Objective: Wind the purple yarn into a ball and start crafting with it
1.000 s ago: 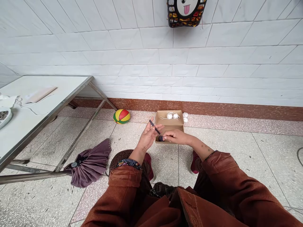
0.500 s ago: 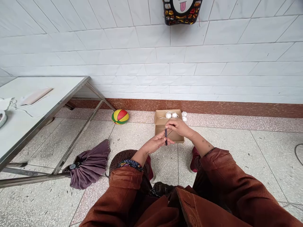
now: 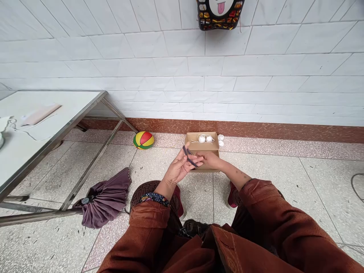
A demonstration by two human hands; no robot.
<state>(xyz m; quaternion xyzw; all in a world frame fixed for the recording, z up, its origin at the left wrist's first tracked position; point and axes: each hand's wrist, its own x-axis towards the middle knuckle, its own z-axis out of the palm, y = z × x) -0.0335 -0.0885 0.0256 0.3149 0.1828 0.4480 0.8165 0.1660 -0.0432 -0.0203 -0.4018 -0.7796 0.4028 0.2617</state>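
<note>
My left hand [image 3: 179, 167] is turned palm up, thumb pressed on a thin dark strip [image 3: 191, 161] that runs slantwise across its fingers. A second dark length shows beside the first; whether both are one looped piece I cannot tell. My right hand [image 3: 209, 159] meets the fingertips of the left one, its own fingers closed together; what they pinch is hidden. Under and beyond both hands lies an open cardboard box [image 3: 189, 141] on the floor. Two white balls of string [image 3: 205, 138] rest in its far half.
More white balls [image 3: 221, 140] sit right of the box. To the left are a colourful ball [image 3: 143, 140], a folded purple umbrella [image 3: 109, 199] and a metal-framed table [image 3: 57, 127]. A tiled wall [image 3: 159, 68] rises ahead, with a black patterned bag [image 3: 220, 22] at the top.
The dark strip has gone from upright between both hands to slanting across my left fingers. My left hand has turned palm up and shifted left; my right hand has come lower.
</note>
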